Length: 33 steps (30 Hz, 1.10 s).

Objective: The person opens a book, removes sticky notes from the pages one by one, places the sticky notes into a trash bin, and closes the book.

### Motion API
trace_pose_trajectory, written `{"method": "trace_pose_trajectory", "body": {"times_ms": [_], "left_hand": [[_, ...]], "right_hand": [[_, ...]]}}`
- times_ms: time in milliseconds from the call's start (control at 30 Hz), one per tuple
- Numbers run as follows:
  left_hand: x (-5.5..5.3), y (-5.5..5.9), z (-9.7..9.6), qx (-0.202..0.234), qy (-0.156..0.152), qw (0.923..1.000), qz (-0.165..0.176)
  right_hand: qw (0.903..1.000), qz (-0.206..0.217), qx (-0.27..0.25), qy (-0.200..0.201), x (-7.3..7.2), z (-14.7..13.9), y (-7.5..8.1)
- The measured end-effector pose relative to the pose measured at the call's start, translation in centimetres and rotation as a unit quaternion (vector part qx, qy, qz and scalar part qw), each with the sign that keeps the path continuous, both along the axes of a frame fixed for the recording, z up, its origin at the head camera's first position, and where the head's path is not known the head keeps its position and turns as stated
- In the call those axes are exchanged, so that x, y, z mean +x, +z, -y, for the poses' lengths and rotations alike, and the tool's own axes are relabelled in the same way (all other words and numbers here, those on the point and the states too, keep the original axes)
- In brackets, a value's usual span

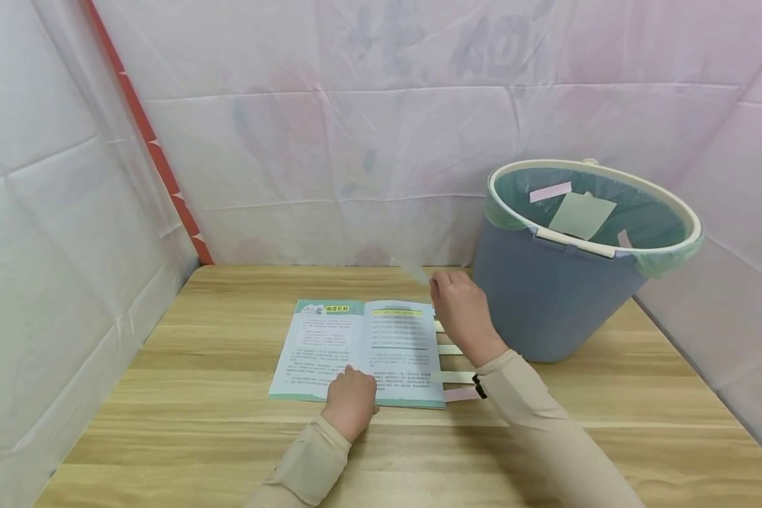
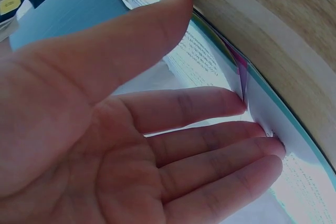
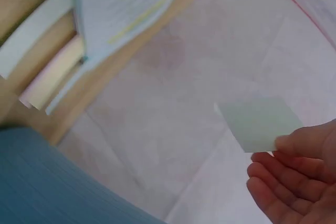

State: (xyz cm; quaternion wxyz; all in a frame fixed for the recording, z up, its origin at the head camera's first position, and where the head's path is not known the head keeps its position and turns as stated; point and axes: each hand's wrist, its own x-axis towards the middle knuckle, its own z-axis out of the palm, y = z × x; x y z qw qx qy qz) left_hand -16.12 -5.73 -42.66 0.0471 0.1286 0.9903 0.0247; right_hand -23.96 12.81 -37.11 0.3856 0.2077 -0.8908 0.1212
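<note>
An open booklet [image 1: 320, 353] with printed pages and green edge bands lies on the wooden table. My left hand [image 1: 349, 403] rests on its lower part near the spine. In the left wrist view, the fingertips [image 2: 270, 156] touch the page, with the fingers extended and the thumb apart. Behind the booklet's right side, my right hand [image 1: 462, 310] is raised and pinches a pale green sticky note [image 3: 262, 124] between thumb and fingers. That note looks faint in the head view. Several paper strips [image 1: 454, 377], pale green, yellow and pink, stick out from the booklet's right edge.
A blue-grey bin [image 1: 533, 296] with a cream rim and green liner stands right of the booklet. Inside it show a pale green paper [image 1: 582, 215] and a pink strip [image 1: 550, 191]. Whitish sheeting [image 1: 355, 155] hangs behind the table and along both sides.
</note>
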Motion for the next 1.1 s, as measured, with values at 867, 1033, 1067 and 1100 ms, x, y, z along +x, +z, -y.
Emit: {"method": "trace_pose_trajectory", "body": {"times_ms": [867,1033,1067,1100], "left_hand": [[0.2,0.1,0.0,0.007,-0.007,0.9998,-0.016],[0.2,0.2,0.0,0.011,-0.008,0.9997,-0.019],[0.2,0.1,0.0,0.01,-0.009,0.9997,-0.02],[0.2,0.1,0.0,0.01,-0.009,0.9997,-0.02]], "right_hand": [[0.9691,-0.191,-0.135,-0.078,5.6,-7.7,10.9],[0.9748,-0.167,-0.124,-0.081,5.7,-7.9,10.8],[0.9751,-0.165,-0.125,-0.079,5.7,-7.9,10.8],[0.9753,-0.164,-0.126,-0.077,5.7,-7.9,10.7]]}}
